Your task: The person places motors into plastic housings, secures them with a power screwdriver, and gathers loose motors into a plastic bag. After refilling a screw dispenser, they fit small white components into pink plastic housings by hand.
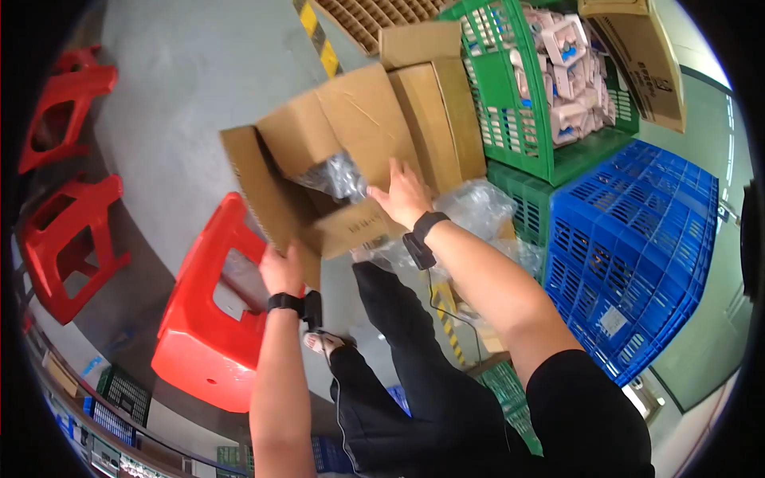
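Carton [315, 131] between 2 hands [404, 195], floor [175, 103] beyond edge [245, 179]

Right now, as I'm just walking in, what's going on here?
A person has both hands on an open cardboard box. The left hand is at its near left corner, and the right hand is spread at its right side. Clear plastic shows inside. A red stool is beside the left hand; off to the right are a green crate of pale parts and blue crates.
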The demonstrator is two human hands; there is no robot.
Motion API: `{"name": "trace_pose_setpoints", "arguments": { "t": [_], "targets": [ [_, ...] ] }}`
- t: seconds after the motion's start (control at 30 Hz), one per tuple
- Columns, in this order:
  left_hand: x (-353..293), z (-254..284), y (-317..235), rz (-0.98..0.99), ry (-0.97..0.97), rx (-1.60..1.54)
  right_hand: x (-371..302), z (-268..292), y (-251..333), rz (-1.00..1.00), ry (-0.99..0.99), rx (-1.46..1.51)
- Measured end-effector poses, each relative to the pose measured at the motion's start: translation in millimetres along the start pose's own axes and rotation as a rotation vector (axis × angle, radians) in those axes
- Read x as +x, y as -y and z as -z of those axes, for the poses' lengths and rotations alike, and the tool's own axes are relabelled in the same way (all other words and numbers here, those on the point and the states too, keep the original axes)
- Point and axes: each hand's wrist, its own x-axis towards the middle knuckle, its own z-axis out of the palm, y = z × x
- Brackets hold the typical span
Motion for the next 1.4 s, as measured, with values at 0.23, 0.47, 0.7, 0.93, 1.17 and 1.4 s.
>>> {"name": "trace_pose_setpoints", "arguments": {
  "t": [0.23, 0.47, 0.7, 0.93, 1.17, 1.4],
  "targets": [
    [-84, -12, -20, 0.115, -0.299, -0.282, -98, -15, -134, 0.390, -0.108, -0.484],
    [-181, -43, -27, 0.316, 0.322, -0.299, -129, 65, -168, 0.058, 0.123, 0.252],
    [-241, -27, -155, -0.015, 0.580, -1.066, -223, 219, -100, 0.035, 0.342, 0.534],
    [-295, 31, -204, -0.068, 0.599, -0.951, -318, 226, -25, 0.037, 0.006, 0.656],
    [-359, 163, -182, -0.118, 0.133, -0.465, -387, 238, 82, 0.253, 0.286, 0.470],
    [-481, 348, 9, 0.295, -0.022, -1.843, -466, 189, 210, 0.182, 0.797, 1.002]
  ]
}}
